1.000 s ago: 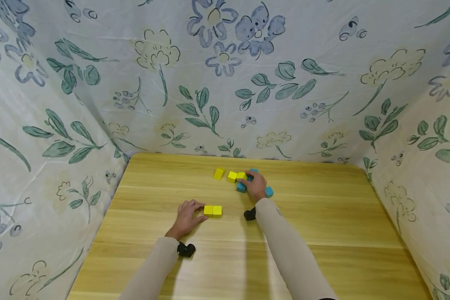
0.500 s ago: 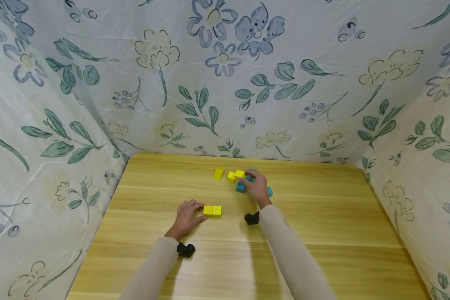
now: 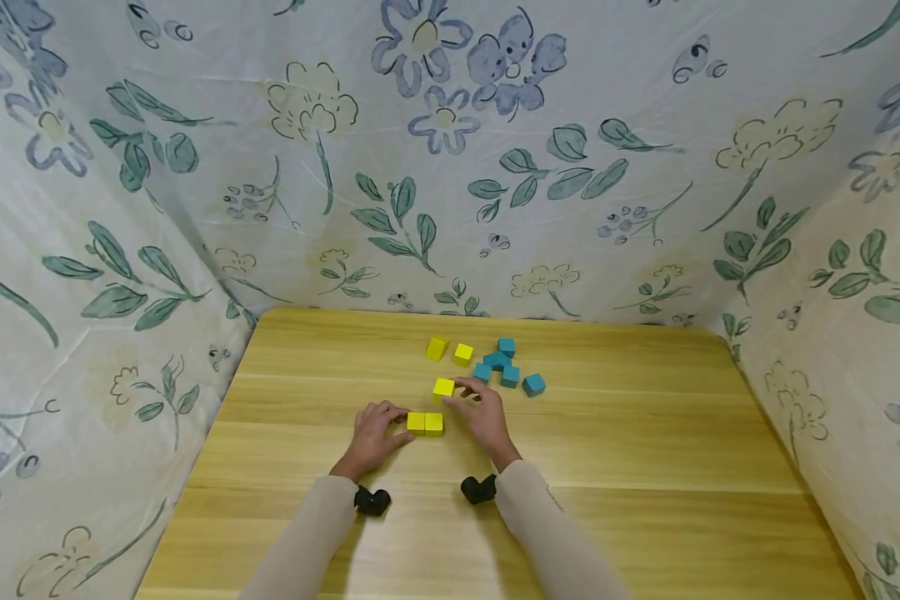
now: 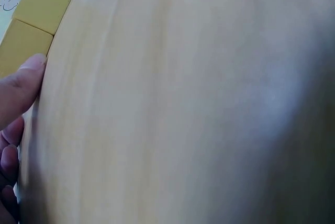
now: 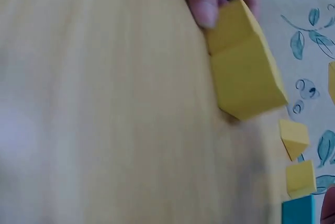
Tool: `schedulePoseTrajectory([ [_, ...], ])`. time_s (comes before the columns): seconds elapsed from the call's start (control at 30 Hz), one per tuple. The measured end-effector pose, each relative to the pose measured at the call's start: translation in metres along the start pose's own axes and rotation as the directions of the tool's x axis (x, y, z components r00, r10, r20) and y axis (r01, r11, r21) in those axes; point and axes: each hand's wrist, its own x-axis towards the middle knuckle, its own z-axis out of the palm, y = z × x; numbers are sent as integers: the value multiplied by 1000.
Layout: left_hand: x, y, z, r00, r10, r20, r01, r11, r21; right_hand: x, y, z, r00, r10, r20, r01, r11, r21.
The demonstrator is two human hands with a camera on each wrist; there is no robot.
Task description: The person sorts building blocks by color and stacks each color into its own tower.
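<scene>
Left hand (image 3: pixel 375 434): left of centre in the head frame, thumb and fingers bent about the left yellow cube (image 3: pixel 416 424), thumb on the near side and fingertips reaching the far side; the grip looks light, probably meant to steady the pair more than move it.
Right yellow cube (image 3: pixel 434 424): on the table, pressed flush against its neighbour; their edges run nearly in line, which suggests deliberate alignment.
Right hand (image 3: pixel 486 421): just right of centre, thumb and fingertips pinching the raised yellow cube (image 3: pixel 443 390) from its right side, likely so that its left and lower faces stay unobstructed.
Raised yellow cube: above and slightly right of the pair in the head frame, apart from it; it seems lifted, though the gap beneath is hard to judge. Only a sliver shows at the right edge of the right wrist frame.
Spare yellow pieces: a triangular prism (image 3: pixel 437 348) and a loose yellow cube (image 3: pixel 463 355), upper centre, near each other, untouched by either hand.
Blue blocks (image 3: pixel 510 377): clustered right of the yellow spares, one lying apart at the right; their loose angles look like a supply pile sorted by colour.
Wooden table (image 3: pixel 645 442): spread across the lower frame, giving the cubes a flat base.
</scene>
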Motion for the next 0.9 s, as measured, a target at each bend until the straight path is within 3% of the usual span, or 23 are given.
schedulePoseTrajectory([
  [0.17, -2, 0, 0, 997, 67, -39, -66, 998, 11, -12, 3, 11, 999, 27, 47, -29, 999, 40],
  [0.5, 2, 1, 0, 999, -47, 23, 47, 999, 23, -18, 10, 25, 995, 2, 99, -1, 1000, -6],
  [0.9, 2, 2, 0, 998, -49, 26, 49, 999, 9, -14, 12, 31, 982, 22, 185, -2, 995, -103],
])
